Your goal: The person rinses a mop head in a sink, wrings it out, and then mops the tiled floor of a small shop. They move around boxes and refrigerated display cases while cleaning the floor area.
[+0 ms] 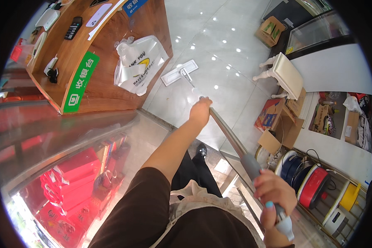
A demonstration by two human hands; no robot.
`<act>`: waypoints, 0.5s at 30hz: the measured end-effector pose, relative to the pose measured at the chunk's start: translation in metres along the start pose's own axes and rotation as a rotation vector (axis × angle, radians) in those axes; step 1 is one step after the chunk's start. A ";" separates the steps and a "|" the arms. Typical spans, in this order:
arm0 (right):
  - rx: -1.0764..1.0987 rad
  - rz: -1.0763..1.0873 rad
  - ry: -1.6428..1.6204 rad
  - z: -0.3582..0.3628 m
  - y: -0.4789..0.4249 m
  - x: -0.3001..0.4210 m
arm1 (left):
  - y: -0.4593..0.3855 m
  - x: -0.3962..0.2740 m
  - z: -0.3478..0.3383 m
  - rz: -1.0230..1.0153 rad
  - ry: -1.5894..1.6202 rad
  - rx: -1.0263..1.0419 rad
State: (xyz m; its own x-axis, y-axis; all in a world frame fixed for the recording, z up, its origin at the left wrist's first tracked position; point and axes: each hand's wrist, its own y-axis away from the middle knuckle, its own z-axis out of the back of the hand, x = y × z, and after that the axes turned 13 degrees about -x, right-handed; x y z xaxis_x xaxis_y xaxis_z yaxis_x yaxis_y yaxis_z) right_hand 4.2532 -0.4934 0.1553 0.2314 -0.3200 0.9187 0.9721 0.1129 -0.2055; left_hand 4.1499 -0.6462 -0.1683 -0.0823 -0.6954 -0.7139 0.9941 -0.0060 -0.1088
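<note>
A flat mop with a metal pole (225, 128) runs diagonally from lower right to upper middle. My left hand (201, 111) grips the pole partway down, near its lower end. Around the grey handle at the top, my right hand (274, 193) is closed, just above the pale end cap (285, 228). The white rectangular mop head (175, 75) lies on the glossy tiled floor (210, 49), close to the base of the wooden counter. A swivel joint links it to the pole.
Left stands a wooden counter (107, 83) holding a phone (99, 15), a calculator (73, 28) and a scanner (51, 68); a plastic bag (141, 66) hangs on its front. On the right are a white stool (286, 76), cardboard boxes (274, 116) and cable reels (314, 187). Red boxes (77, 179) sit behind glass.
</note>
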 end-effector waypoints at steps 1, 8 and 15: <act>-0.012 -0.017 0.027 0.008 0.002 0.010 | 0.004 -0.009 -0.002 0.021 -0.007 0.060; -0.208 -0.116 -0.009 0.065 0.013 0.080 | 0.082 -0.106 0.002 -0.148 0.148 0.180; -0.176 -0.050 -0.008 0.087 0.020 0.084 | 0.084 -0.116 0.006 -0.170 0.174 0.351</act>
State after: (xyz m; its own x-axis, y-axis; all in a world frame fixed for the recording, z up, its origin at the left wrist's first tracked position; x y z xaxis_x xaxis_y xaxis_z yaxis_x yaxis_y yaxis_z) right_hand 4.2885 -0.4363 0.2582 0.1826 -0.3133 0.9319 0.9743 -0.0694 -0.2142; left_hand 4.2433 -0.5702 -0.0906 -0.2277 -0.5321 -0.8155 0.9269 -0.3749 -0.0141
